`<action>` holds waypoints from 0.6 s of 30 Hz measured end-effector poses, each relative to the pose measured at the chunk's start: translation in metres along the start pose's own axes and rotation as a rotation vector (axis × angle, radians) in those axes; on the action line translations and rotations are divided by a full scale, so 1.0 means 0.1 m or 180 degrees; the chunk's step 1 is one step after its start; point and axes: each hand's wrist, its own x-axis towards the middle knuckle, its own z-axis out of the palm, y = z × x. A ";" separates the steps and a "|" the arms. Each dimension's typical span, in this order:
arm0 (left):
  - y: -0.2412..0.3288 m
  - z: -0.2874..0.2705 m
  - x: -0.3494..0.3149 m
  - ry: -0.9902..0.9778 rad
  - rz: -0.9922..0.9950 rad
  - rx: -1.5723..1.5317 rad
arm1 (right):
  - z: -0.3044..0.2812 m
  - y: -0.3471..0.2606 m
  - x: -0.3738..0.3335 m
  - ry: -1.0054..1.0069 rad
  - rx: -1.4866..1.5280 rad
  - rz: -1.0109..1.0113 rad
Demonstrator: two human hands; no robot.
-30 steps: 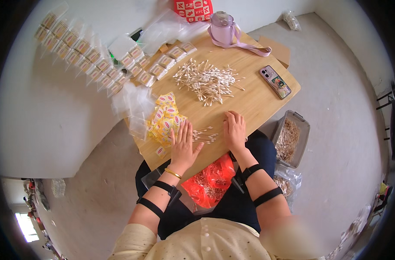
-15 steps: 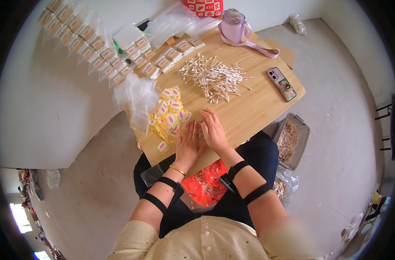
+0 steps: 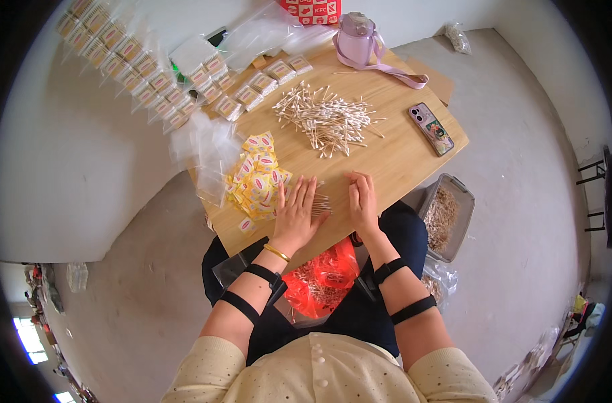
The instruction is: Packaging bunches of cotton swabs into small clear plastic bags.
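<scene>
My left hand [image 3: 296, 216] lies on the wooden table [image 3: 393, 144] near its front edge, fingers stretched out and spread. A small row of cotton swabs [image 3: 321, 201] sits against its thumb side, partly hidden by the hand. To the right, apart from these swabs, my right hand [image 3: 363, 205] rests at the table with bent fingers held together; whatever may be under them is hidden. Beside my left hand spreads a pile of yellow and white printed cards [image 3: 257, 181]. A loose heap of cotton swabs [image 3: 327, 119] lies farther back.
Clear plastic bags [image 3: 201, 144] lie at the left edge. Packed swab packets [image 3: 249, 97] line the back left. A lilac bottle [image 3: 357, 41] and a phone [image 3: 431, 129] stand and lie at right. Below are a red bag [image 3: 322, 282] and a grey bin [image 3: 457, 218] of swabs.
My right hand has moved right, away from my left hand and the small row of swabs, which shows more now. My left hand stays near the same spot, its fingers more spread.
</scene>
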 end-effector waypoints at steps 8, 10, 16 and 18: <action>-0.06 -0.17 -0.24 -0.0324 0.0122 -0.0049 | -0.05 -0.10 -0.09 -0.0414 -0.0243 -0.0122; -0.09 -0.14 -0.29 -0.0302 0.0162 0.0073 | -0.04 -0.14 -0.11 -0.0473 -0.0346 -0.0273; -0.05 -0.05 -0.42 -0.0545 0.0158 0.0376 | 0.01 -0.17 -0.14 -0.0496 -0.0533 -0.0429; 0.00 -0.06 -0.43 -0.0558 0.0109 0.0357 | 0.02 -0.16 -0.15 -0.0475 -0.0538 -0.0444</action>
